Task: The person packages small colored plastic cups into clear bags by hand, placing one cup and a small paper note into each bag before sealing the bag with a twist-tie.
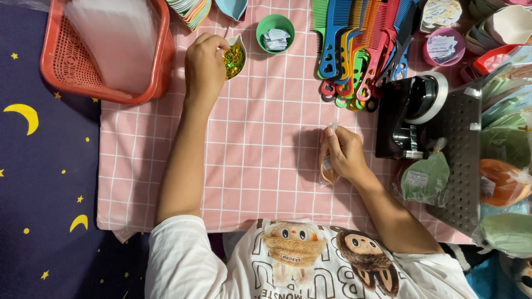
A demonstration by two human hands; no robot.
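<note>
Our left hand (pixel 204 63) reaches to the far side of the table (pixel 260 166), which is covered by a pink checked cloth. Its fingers (pixel 219 44) are pinched together over a small white dish (pixel 235 55) of shiny gold and green bits, touching the dish's left rim. Our right hand (pixel 346 154) is nearer to us, right of centre, its fingers closed on a small clear bag (pixel 327 160) with something orange inside; the bag is held upright just above the cloth.

Left of the dish stands a red basket (pixel 158 66) holding clear sleeves. Just right of the dish sits a green cup (pixel 275 25) with folded paper slips. Further right lies a fan of coloured combs (pixel 354 50), handles pointing towards us. Beyond them is a pink cup (pixel 443 47) with more slips. Right of our right hand stands a black tape dispenser (pixel 413 113), and beside it a metal rack (pixel 460 160) hung with green and orange bagged items.
</note>
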